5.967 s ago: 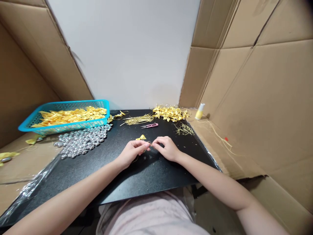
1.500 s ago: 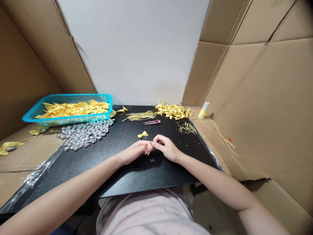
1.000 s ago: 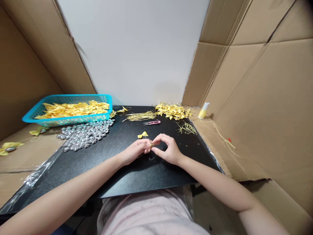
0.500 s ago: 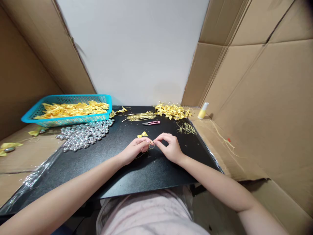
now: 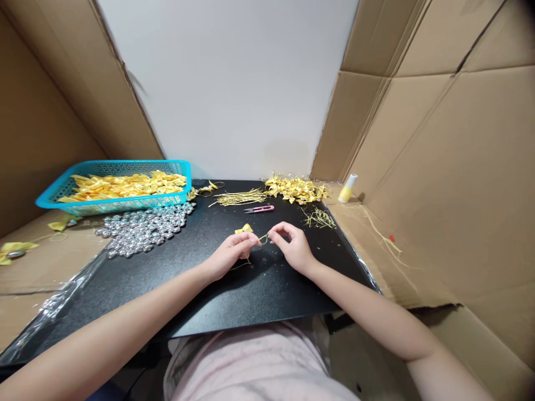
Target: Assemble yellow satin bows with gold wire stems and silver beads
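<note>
Pinching a thin gold cord [image 5: 263, 238] at centre frame, the left hand [image 5: 229, 253] and right hand [image 5: 293, 248] each close thumb and forefinger on it, the other fingers curled, over the black desk [image 5: 251, 295]. 1 yellow bow [image 5: 243, 229] lies just beyond the left hand. Pink snips [image 5: 259, 209] sit farther up. Silver beads [image 5: 142, 228] and a blue basket [image 5: 112, 166] fill the left.
</note>
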`<state>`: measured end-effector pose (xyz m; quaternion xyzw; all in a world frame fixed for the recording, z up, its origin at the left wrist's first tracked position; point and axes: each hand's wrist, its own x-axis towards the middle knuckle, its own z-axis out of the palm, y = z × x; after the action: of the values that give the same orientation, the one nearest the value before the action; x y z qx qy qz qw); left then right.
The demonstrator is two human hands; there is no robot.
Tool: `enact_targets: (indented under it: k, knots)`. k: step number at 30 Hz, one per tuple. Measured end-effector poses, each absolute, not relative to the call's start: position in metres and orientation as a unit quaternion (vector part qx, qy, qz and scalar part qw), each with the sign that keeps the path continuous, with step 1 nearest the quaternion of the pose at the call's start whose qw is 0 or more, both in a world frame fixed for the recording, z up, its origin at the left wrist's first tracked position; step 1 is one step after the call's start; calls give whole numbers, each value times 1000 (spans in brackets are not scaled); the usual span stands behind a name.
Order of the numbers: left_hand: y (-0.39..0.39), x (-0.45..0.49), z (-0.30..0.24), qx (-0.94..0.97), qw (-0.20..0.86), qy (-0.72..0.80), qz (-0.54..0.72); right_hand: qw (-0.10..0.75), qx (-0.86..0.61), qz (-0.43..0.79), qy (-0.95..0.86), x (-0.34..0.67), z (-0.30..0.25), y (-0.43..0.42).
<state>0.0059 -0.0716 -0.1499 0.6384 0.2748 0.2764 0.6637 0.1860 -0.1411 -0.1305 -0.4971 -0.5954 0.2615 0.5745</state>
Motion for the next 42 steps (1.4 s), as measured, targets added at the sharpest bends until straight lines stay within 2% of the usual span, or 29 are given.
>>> enact_targets:
  k: [10,20,24,29,37,42]
  knots:
    - [-76,7,-142,652,648,293,263,636,-399,508,-423,193,-127,-134]
    - [-78,8,-140,643,649,303,271,577,-416,565,-418,192,-129,-137]
    - [-79,8,-139,649,642,306,269,538,-393,518,-536,189,-134,-139]
    - [-79,8,-138,675,617,310,259,536,-397,352,-656,185,-139,-140]
    - [-80,9,-135,665,620,321,265,591,-416,298,-624,200,-128,-136]
    - [-80,10,-134,643,637,325,273,647,-454,186,-584,213,-119,-134]
